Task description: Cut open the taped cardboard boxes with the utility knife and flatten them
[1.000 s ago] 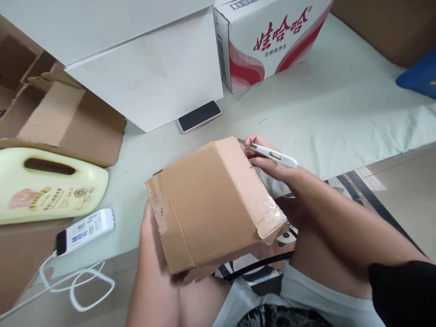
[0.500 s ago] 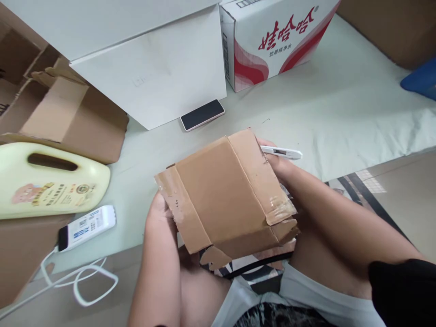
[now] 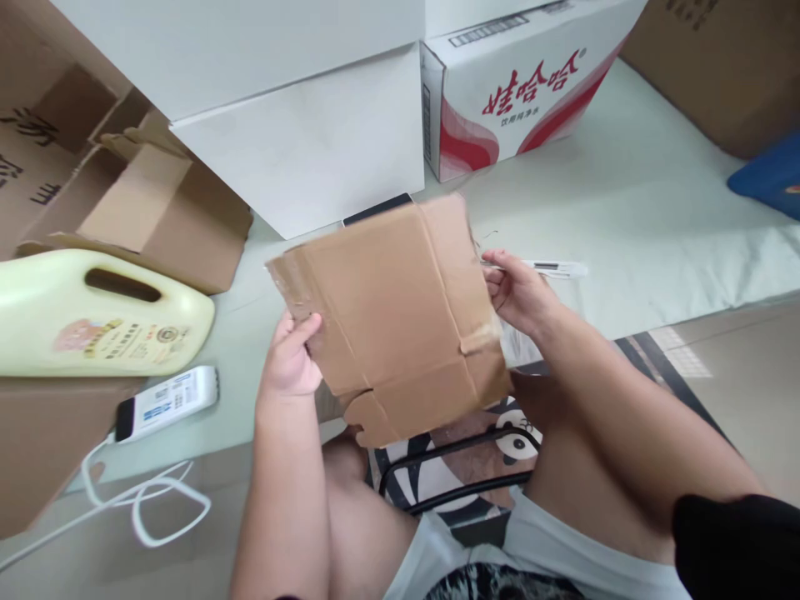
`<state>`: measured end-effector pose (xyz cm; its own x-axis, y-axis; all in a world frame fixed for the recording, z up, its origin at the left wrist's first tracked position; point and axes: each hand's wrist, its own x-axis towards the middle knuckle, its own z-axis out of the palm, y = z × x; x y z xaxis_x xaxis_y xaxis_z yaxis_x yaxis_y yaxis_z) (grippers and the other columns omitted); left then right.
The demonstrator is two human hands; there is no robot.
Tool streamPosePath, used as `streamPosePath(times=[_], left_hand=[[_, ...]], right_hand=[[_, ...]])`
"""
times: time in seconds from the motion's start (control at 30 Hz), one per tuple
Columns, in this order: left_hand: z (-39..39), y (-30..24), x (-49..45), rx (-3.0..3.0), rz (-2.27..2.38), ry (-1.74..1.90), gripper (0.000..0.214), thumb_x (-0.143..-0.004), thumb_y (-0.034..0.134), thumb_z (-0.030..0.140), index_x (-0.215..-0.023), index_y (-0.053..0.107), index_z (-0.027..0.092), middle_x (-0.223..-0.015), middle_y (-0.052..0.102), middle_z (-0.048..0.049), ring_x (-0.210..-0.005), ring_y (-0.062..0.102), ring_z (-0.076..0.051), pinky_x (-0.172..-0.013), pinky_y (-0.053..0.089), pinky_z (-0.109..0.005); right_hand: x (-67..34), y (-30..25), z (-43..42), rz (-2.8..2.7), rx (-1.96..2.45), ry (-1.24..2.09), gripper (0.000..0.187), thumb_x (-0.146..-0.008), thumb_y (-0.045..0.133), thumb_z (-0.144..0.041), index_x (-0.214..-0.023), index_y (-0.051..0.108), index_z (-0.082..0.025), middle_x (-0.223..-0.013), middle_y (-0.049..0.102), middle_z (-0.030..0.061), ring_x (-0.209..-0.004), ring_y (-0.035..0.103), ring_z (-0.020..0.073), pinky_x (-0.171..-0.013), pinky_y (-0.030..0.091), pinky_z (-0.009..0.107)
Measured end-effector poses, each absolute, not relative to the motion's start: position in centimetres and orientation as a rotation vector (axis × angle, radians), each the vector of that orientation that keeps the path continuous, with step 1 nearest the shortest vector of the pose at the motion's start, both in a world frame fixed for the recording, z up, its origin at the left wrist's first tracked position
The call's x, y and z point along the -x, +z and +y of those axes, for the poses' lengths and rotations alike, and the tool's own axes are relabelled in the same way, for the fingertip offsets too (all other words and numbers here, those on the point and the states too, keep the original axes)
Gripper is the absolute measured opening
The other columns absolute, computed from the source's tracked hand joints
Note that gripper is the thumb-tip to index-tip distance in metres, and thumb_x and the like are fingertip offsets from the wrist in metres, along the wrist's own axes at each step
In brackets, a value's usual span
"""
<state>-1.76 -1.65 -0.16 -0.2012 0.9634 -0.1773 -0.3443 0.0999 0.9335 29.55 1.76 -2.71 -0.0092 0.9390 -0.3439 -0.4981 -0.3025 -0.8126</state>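
A small brown cardboard box (image 3: 387,308) with torn clear tape is held up between both hands above my lap. My left hand (image 3: 291,358) grips its left edge, fingers curled round the cardboard. My right hand (image 3: 516,292) holds the box's right edge and also clasps a white utility knife (image 3: 550,268) that points to the right. The box's bottom flaps hang loose toward me. A phone (image 3: 378,208) on the table is mostly hidden behind the box.
On the pale table stand a large white box (image 3: 300,158) and a red-and-white printed carton (image 3: 518,92). At the left lie a pale yellow jug (image 3: 93,312), an open brown carton (image 3: 143,217), and a white power bank (image 3: 166,402) with a cable. A blue object (image 3: 768,171) sits far right.
The box has been lifted and turned flatter toward me. My left hand moved from under it to its left edge. My right hand with the knife stays at the right edge.
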Motion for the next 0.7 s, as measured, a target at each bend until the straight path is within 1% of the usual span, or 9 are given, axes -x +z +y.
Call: streamPosePath(times=[0.13, 0.23, 0.3, 0.37, 0.47, 0.53, 0.63, 0.67, 0.7], left_hand=[[-0.2, -0.7, 2.1, -0.446, 1.219, 1.704, 0.014, -0.083, 0.066, 0.018, -0.096, 0.070, 0.020, -0.109, 0.080, -0.0053, -0.121, 0.070, -0.022, -0.102, 0.058, -0.033], [0.4, -1.3, 1.6, -0.293, 1.225, 1.762, 0.014, -0.090, 0.056, 0.016, -0.095, 0.069, 0.020, -0.108, 0.079, -0.0040, -0.125, 0.067, -0.018, -0.104, 0.056, -0.031], [0.5, -1.5, 0.8, -0.305, 1.178, 1.733, 0.014, -0.089, 0.058, 0.016, -0.098, 0.068, 0.021, -0.107, 0.079, -0.0026, -0.122, 0.068, -0.017, -0.102, 0.056, -0.029], [0.4, -1.3, 0.0, -0.356, 1.112, 1.665, 0.016, -0.086, 0.064, 0.017, -0.100, 0.067, 0.023, -0.105, 0.079, -0.0010, -0.116, 0.070, -0.017, -0.097, 0.057, -0.028], [0.1, -0.5, -0.9, -0.371, 1.065, 1.512, 0.015, -0.081, 0.068, 0.020, -0.095, 0.062, 0.025, -0.092, 0.076, 0.0027, -0.087, 0.074, -0.015, -0.086, 0.059, -0.029], [-0.2, -0.1, -1.2, -0.331, 1.095, 1.370, 0.014, -0.080, 0.065, 0.023, -0.092, 0.059, 0.025, -0.083, 0.073, 0.0035, -0.070, 0.071, -0.015, -0.078, 0.059, -0.031], [-0.6, 0.2, -1.6, -0.292, 1.171, 1.204, 0.016, -0.079, 0.061, 0.028, -0.094, 0.060, 0.021, -0.084, 0.073, -0.0013, -0.069, 0.072, -0.017, -0.071, 0.056, -0.029], [-0.7, 0.2, -1.7, -0.288, 1.192, 1.179, 0.016, -0.079, 0.060, 0.028, -0.092, 0.061, 0.019, -0.084, 0.072, -0.0026, -0.069, 0.072, -0.017, -0.069, 0.054, -0.028], [-0.8, 0.2, -1.9, -0.286, 1.207, 1.161, 0.015, -0.078, 0.059, 0.028, -0.088, 0.061, 0.017, -0.080, 0.071, -0.0028, -0.066, 0.070, -0.015, -0.067, 0.053, -0.026]], right_hand=[[-31.0, -2.4, 1.7, -0.589, 1.050, 1.651, 0.041, -0.062, 0.088, -0.050, -0.085, 0.065, -0.025, -0.069, 0.074, -0.0029, -0.064, 0.070, 0.0148, -0.062, 0.058, 0.025], [-30.2, -2.5, 1.0, -0.764, 1.031, 1.781, 0.055, -0.053, 0.091, -0.059, -0.087, 0.066, -0.023, -0.072, 0.073, -0.0005, -0.065, 0.069, 0.0154, -0.059, 0.055, 0.026], [-28.9, -2.8, 0.5, -0.813, 1.070, 1.767, 0.057, -0.048, 0.094, -0.056, -0.083, 0.065, -0.021, -0.068, 0.068, -0.0009, -0.057, 0.060, 0.0121, -0.048, 0.045, 0.022], [-27.8, -2.8, 0.2, -0.805, 1.117, 1.667, 0.052, -0.050, 0.094, -0.049, -0.077, 0.061, -0.020, -0.061, 0.059, -0.0051, -0.046, 0.045, 0.0064, -0.040, 0.030, 0.019], [-27.9, -1.9, -0.1, -0.776, 1.172, 1.506, 0.050, -0.051, 0.092, -0.047, -0.072, 0.054, -0.021, -0.052, 0.046, -0.0097, -0.039, 0.027, 0.0025, -0.037, 0.016, 0.019], [-29.7, -0.4, -0.8, -0.767, 1.210, 1.415, 0.050, -0.050, 0.091, -0.048, -0.068, 0.053, -0.021, -0.048, 0.041, -0.0102, -0.038, 0.023, 0.0018, -0.037, 0.012, 0.019], [-34.3, 2.6, -3.4, -0.737, 1.301, 1.210, 0.042, -0.048, 0.092, -0.037, -0.066, 0.056, -0.022, -0.047, 0.040, -0.0093, -0.037, 0.022, 0.0011, -0.037, 0.008, 0.020], [-36.1, 3.6, -4.6, -0.690, 1.369, 1.036, 0.040, -0.046, 0.092, -0.031, -0.061, 0.056, -0.022, -0.047, 0.040, -0.0080, -0.037, 0.024, 0.0014, -0.036, 0.008, 0.021], [-38.0, 4.4, -5.9, -0.663, 1.394, 0.939, 0.041, -0.046, 0.090, -0.025, -0.057, 0.051, -0.023, -0.047, 0.039, -0.0075, -0.037, 0.027, 0.0019, -0.036, 0.008, 0.021]])
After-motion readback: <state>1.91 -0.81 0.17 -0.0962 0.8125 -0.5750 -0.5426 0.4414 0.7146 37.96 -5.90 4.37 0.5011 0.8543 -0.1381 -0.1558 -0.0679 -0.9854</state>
